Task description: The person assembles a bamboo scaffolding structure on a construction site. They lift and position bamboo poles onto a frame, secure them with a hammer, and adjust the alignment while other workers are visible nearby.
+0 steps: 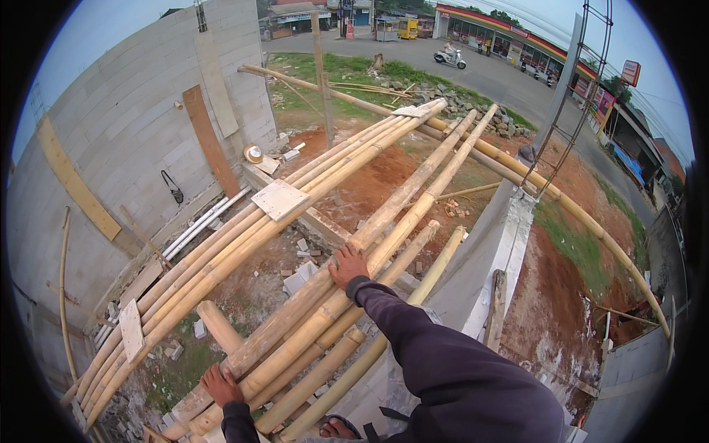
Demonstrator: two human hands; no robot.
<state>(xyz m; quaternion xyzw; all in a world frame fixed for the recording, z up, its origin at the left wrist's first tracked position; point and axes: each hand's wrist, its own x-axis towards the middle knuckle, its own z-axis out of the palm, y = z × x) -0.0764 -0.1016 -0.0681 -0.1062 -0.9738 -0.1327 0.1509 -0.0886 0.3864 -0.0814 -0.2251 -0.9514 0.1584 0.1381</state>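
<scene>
Loose bamboo poles [329,301] run from the lower left toward the far middle, high above the ground. My right hand [348,266] grips the leftmost thick bamboo pole [299,312] from above, its fingers curled over the top. Lower down, my left hand [221,385] holds that same pole near its close end. The undersides of both hands are hidden. To the left lies a row of long bamboo poles [244,235], joined side by side by pale board pieces [279,199]. My sandalled foot [339,427] shows at the lower edge, beside the shorter poles.
A grey block wall [140,111] rises at left, and a lower wall [502,244] stands at right with a steel rebar column [572,122]. A long bamboo pole [583,205] crosses at right. Rubble and red soil [369,173] lie below. Beyond is a road with a scooter [449,57].
</scene>
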